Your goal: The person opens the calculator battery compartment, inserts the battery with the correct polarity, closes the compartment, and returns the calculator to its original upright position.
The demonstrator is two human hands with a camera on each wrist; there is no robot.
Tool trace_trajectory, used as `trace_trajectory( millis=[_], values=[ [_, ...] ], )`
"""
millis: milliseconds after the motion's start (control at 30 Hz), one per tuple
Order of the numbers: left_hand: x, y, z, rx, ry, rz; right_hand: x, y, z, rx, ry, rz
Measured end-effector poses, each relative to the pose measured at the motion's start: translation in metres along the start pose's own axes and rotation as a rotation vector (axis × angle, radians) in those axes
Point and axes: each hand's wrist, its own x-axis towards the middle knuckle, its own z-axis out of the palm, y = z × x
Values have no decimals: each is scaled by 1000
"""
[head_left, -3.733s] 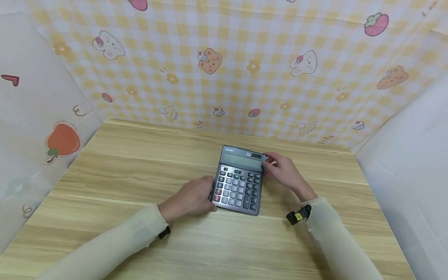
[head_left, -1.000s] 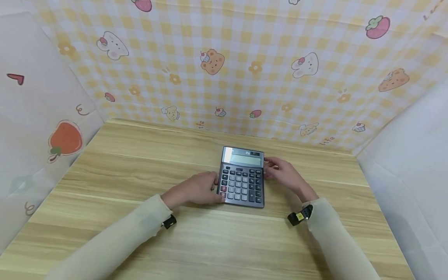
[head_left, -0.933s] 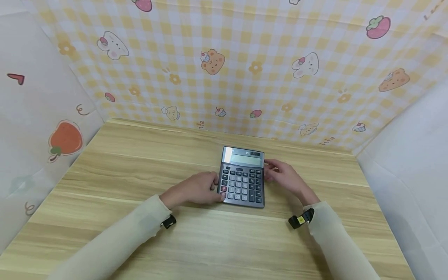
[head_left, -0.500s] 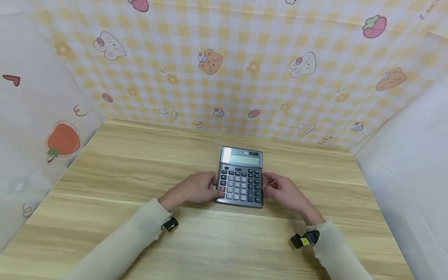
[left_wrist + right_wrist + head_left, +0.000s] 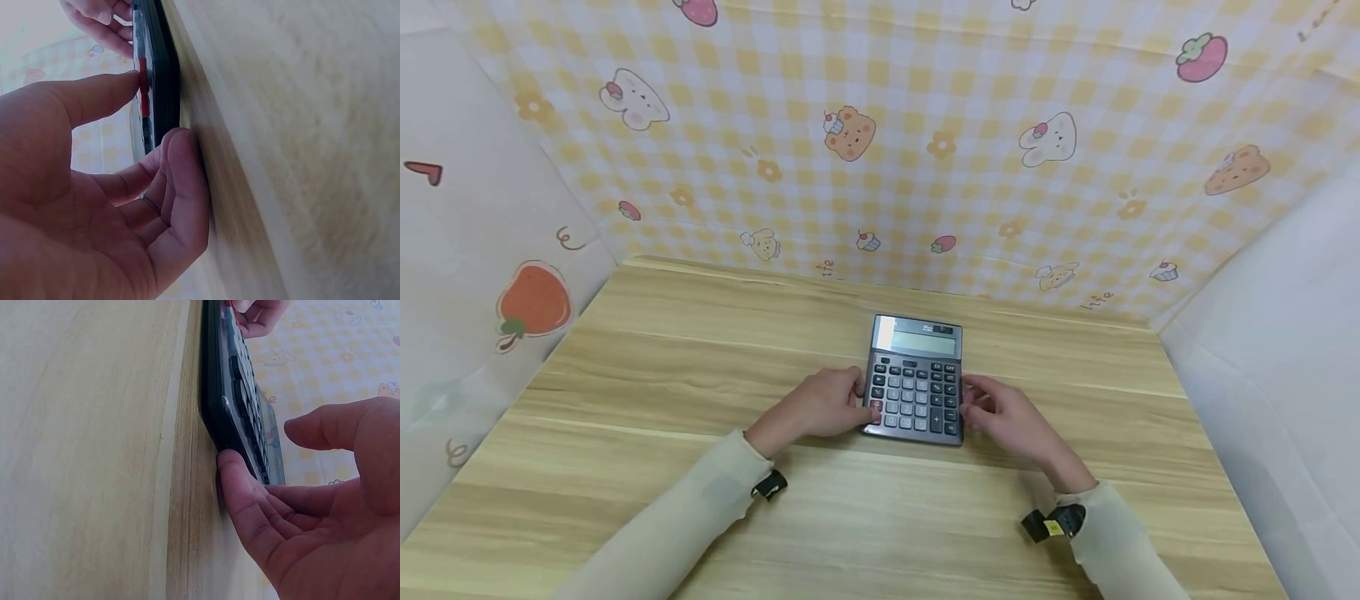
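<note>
A dark grey desk calculator [image 5: 913,380] lies on the wooden table, its display at the far end and its keys toward me. My left hand [image 5: 822,402] holds its near left side: the thumb rests on a red key and the curled fingers are at the side edge, as the left wrist view [image 5: 119,194] shows. At the lower right side is my right hand [image 5: 1011,419]. In the right wrist view its fingertips [image 5: 234,469] touch the calculator's edge, while the thumb stands apart from the keys.
The wooden table [image 5: 685,350] meets a yellow checked cloth [image 5: 895,200] with cartoon prints at its back. White cloth walls stand at the left [image 5: 460,250] and right [image 5: 1292,333]. A black strap sits at each wrist.
Since the earliest frame the calculator has turned slightly and sits straighter, lower on the table. My right hand has slid from its upper right corner down the right side. The left thumb has moved onto the red keys.
</note>
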Motion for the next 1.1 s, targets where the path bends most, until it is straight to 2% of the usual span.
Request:
trace_trajectory(
  millis=[767,1100],
  values=[
    [0,0,0,1,-1,17,-1,-1,0,16,-11,21],
    [1,2,-1,23,-6,2,1,0,-1,21,-13,10]
  ],
)
